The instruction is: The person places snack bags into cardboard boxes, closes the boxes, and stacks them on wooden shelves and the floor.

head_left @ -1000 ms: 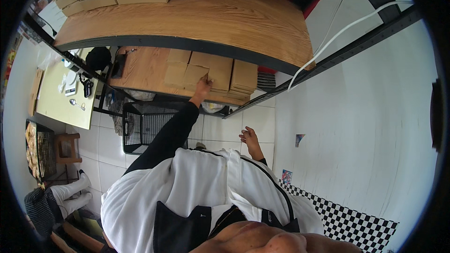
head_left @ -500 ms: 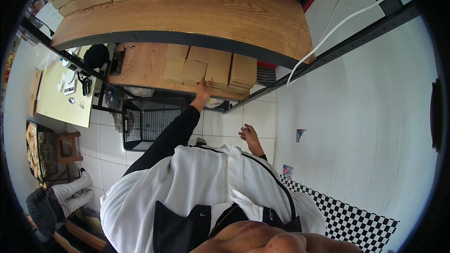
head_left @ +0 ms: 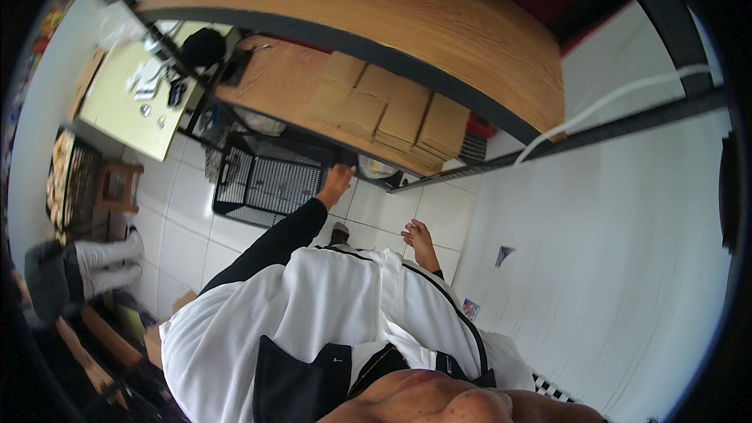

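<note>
My left hand (head_left: 338,183) is below the front edge of the lower shelf, beside the rim of a black plastic basket (head_left: 270,180) on the floor. Its fingers look loosely parted, though slightly blurred, and I see nothing in them. Several brown cardboard boxes (head_left: 374,110) stand in stacks on the wooden lower shelf (head_left: 270,82), just beyond that hand and not touched by it. My right hand (head_left: 421,243) hovers before my body over the tiled floor, half curled with its fingers apart, holding nothing.
A wooden upper shelf (head_left: 392,27) overhangs the boxes; a white cable (head_left: 611,106) crosses the rack's right post. At left are a pale table (head_left: 117,113), a wooden stool (head_left: 119,186) and a filled black crate (head_left: 74,180). Another person (head_left: 59,282) is at lower left. A white wall rises on the right.
My left hand has come off the front of the boxes and dropped back toward me. The view has turned, shifting the shelves rightward. My right hand stays in nearly the same pose.
</note>
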{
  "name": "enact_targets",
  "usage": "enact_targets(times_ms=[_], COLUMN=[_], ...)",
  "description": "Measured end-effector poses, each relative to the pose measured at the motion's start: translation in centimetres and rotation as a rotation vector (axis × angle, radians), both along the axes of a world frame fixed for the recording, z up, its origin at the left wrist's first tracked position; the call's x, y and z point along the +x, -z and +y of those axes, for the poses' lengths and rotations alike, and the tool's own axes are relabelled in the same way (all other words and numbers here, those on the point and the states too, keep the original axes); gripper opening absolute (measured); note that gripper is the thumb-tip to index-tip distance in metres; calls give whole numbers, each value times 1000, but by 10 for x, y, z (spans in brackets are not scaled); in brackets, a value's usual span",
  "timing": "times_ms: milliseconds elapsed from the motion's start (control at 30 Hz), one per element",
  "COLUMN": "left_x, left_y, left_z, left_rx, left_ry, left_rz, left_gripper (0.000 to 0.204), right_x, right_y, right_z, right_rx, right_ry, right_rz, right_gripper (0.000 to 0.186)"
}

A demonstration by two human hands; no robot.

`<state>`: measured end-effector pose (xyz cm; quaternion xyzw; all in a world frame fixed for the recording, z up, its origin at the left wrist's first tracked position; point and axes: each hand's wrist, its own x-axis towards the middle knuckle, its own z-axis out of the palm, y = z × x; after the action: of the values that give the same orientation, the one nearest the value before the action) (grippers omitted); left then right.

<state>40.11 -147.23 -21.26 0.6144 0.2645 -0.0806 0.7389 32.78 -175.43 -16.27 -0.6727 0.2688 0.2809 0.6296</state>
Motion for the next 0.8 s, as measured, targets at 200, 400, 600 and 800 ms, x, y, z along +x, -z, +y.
enact_targets(times_ms=[200, 400, 600, 800], left_x=[-150, -309, -467, -620], left_y=[78, 109, 103, 101], left_z=[83, 129, 116, 58], left_rx=[165, 436, 464, 301], left_ry=[86, -243, -489, -821], left_rz=[316, 391, 479, 510], left_gripper=[34, 37, 37, 35], right_x=[7, 21, -21, -113], right_y=[16, 20, 25, 69], right_z=[40, 91, 145, 169], right_rx=[47, 63, -40, -196], right_ry=[-286, -497, -747, -1262], right_rz=[7, -63, -152, -131], right_gripper=[36, 36, 36, 39])
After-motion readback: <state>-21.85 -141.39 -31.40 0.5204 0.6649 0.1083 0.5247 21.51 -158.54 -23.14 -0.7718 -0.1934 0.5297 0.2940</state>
